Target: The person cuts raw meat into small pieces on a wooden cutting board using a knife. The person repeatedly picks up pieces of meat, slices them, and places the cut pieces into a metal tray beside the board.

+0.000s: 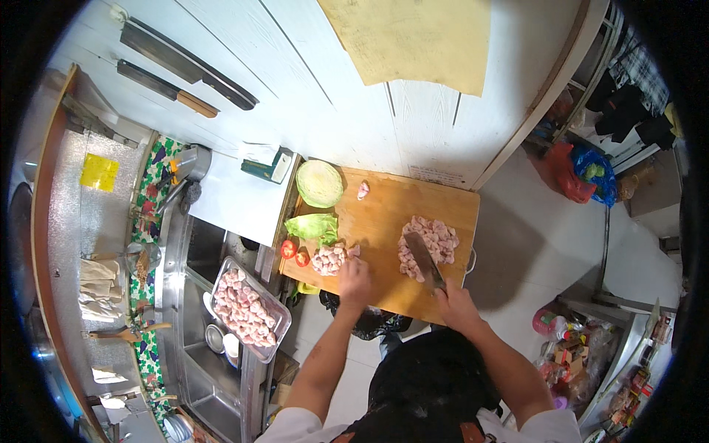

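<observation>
My right hand grips the handle of a broad kitchen knife. Its blade lies over a heap of chopped raw meat at the right of the wooden cutting board. On the board's left side, my left hand is beside a smaller pile of meat chunks. Its curled fingers reach a piece of meat; whether they hold it is unclear. One separate meat piece lies near the far edge. A halved cabbage, cabbage leaves and cut tomatoes line the left edge.
A clear plastic tray of raw meat pieces stands left, over the steel sink. Two knives hang on the white wall. A black bag sits below the board's near edge. A tissue box stands back left.
</observation>
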Demonstrator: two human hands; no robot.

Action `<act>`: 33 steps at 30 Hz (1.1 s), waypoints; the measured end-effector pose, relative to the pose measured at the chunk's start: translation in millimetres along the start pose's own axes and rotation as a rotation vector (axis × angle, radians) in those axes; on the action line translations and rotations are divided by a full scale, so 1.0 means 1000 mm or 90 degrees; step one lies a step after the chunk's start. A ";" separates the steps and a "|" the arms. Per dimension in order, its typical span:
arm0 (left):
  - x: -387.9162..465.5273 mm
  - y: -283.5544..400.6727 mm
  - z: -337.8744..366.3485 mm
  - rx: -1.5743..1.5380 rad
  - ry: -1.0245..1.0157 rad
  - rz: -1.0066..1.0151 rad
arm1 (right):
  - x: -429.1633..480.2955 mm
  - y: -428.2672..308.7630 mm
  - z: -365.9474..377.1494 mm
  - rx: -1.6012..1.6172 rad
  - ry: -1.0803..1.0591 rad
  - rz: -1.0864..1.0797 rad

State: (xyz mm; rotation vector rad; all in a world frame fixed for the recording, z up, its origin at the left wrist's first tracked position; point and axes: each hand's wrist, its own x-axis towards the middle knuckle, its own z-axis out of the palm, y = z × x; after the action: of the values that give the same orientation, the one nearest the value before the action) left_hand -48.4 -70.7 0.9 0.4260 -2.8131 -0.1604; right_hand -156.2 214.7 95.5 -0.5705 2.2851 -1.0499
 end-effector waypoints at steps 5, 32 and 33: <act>0.039 -0.034 -0.031 -0.005 -0.006 0.050 | -0.034 0.008 -0.025 0.020 -0.015 0.020; -0.017 0.057 -0.047 -0.850 -0.270 -0.597 | -0.058 0.016 -0.011 0.055 -0.043 0.031; -0.025 0.060 -0.041 -0.801 -0.249 -0.659 | -0.052 0.015 -0.005 0.055 -0.051 0.013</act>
State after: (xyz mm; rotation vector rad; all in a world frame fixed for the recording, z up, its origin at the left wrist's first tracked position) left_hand -29.3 -9.0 42.6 1.4483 -1.8391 -2.1413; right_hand -122.0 256.2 102.1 -0.5427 2.1615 -1.0909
